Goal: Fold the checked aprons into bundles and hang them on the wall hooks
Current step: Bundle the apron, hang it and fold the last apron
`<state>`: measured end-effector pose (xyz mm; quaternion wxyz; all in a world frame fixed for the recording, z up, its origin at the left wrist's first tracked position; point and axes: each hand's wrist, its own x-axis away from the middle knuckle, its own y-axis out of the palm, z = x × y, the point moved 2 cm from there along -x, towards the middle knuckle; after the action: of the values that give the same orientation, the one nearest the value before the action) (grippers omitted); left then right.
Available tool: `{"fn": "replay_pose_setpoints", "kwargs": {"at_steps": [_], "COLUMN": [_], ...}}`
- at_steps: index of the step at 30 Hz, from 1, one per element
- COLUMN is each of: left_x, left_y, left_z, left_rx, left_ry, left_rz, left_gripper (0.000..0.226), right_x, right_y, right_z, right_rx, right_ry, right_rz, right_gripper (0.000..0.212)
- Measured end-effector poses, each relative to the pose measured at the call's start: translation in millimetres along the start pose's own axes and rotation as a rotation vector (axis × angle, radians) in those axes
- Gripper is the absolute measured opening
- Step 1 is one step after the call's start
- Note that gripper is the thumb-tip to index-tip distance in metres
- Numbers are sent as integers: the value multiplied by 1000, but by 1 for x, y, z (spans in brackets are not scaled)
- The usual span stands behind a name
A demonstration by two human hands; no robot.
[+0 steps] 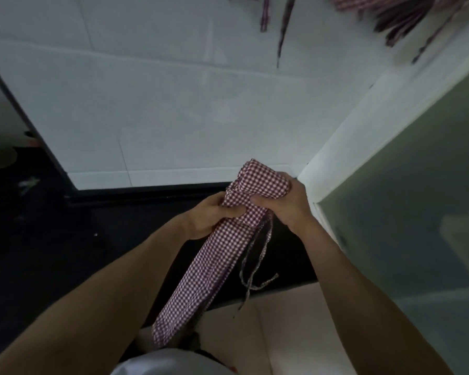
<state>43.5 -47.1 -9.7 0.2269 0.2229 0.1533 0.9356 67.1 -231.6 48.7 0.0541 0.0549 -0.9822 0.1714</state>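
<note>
— Though the white tiled wall [173, 104] is plain, what hangs up top?
— Blurred red-and-white checked aprons [377, 6], cut off by the frame; hooks unseen.
— And the folded red-and-white checked apron strip [214, 266]?
— Held before the wall's corner, running from lower left up to a rolled top, ties [252, 269] dangling.
— Hands?
— Left hand [211, 216] pinches below the roll; right hand [284, 204] curls around it.

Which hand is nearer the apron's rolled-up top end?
Right. The right hand grips the rolled end of the checked apron itself; the left hand pinches the fabric just below it.
</note>
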Motion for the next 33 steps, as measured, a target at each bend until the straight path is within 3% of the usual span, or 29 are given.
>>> {"fn": "replay_pose_setpoints", "kwargs": {"at_steps": [3, 6, 9, 11, 14, 17, 21, 23, 26, 28, 30, 32, 33], "left_x": [-7, -17, -21, -17, -7, 1, 7, 10, 11, 9, 9, 10, 9], "left_y": [18, 37, 54, 64, 69, 65, 59, 59, 60, 57, 53, 50, 50], "left_z": [14, 28, 46, 58, 72, 78, 85, 90, 98, 104, 113, 120, 123], "left_rx": [-144, -64, -46, -26, 39, 192, 364, 294, 63, 26, -10, -63, -94], "left_ry": [-15, 6, 76, 107, 65, -57, -95, -96, -35, -9, 37, 89, 108], "left_rz": [63, 159, 82, 19, -37, -108, -198, -265, -275, -253, -229, -223, -227], "left_gripper": [64, 53, 49, 34, 26, 45, 74, 81, 67, 62, 57, 57, 58], "right_x": [3, 15, 31, 38, 43, 48, 52, 55, 60, 63, 63, 63, 62], "right_y": [-23, -39, -36, -33, -38, -40, -43, -43, -44, -49, -56, -59, -58], "right_z": [-39, -64, -71, -64, -55, -48, -46, -49, -58, -65, -73, -76, -78], "right_rx": [121, 252, 502, 650, 701, 685, 738, 709, 637, 526, 304, -28, -112], "right_ry": [-252, -532, -831, -985, -1060, -1059, -1039, -990, -907, -755, -478, -211, -114], "right_rz": [118, 225, 289, 315, 311, 247, 136, 95, 65, 144, 184, 93, 40], "right_gripper": [51, 43, 38, 41, 43, 43, 43, 44, 38, 33, 41, 25, 35]}}
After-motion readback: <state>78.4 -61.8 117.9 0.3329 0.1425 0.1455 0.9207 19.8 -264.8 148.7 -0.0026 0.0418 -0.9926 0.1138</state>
